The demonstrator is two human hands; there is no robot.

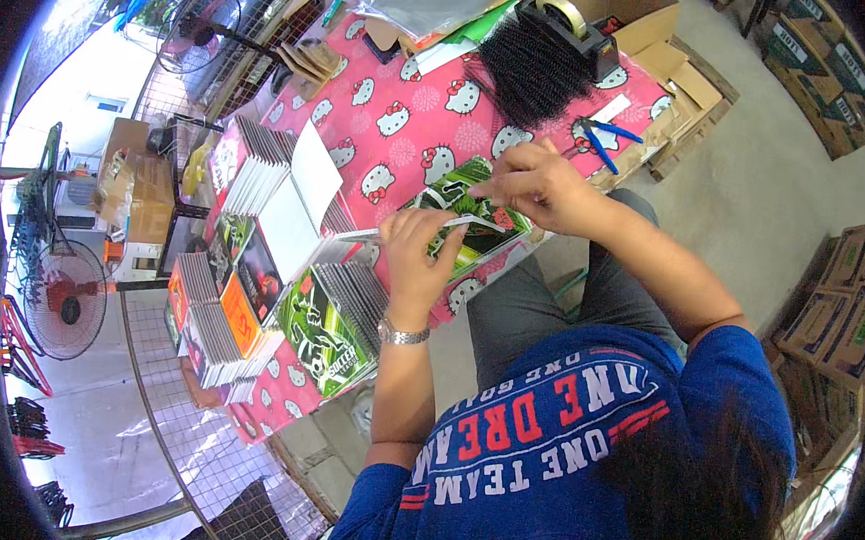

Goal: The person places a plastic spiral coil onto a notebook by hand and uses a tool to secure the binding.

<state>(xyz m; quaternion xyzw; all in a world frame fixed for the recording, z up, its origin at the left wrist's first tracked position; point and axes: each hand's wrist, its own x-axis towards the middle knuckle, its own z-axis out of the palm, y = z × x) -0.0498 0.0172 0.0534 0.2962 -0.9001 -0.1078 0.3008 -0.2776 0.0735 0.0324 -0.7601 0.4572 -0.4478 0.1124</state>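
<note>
A green and black illustrated notebook (451, 184) lies at the table's near edge, in front of my body. My left hand (418, 259) grips its near left side, fingers curled over a pale edge or strip. Over the notebook's right part, my right hand (544, 188) is closed in a pinch; what sits between its fingertips is too small to make out. Just left of my left wrist stands a stack of green soccer-themed notebooks (323, 328). Blue-handled pliers (610, 142) lie to the right of my right hand.
Further notebook stacks (249, 172) fill the table's left side. At the far right are a bundle of black coil-like strands (537, 67), a tape dispenser (593, 51) and an open carton (641, 9). The tabletop has a pink patterned cover (391, 152). Boxes (842, 289) stand on the right.
</note>
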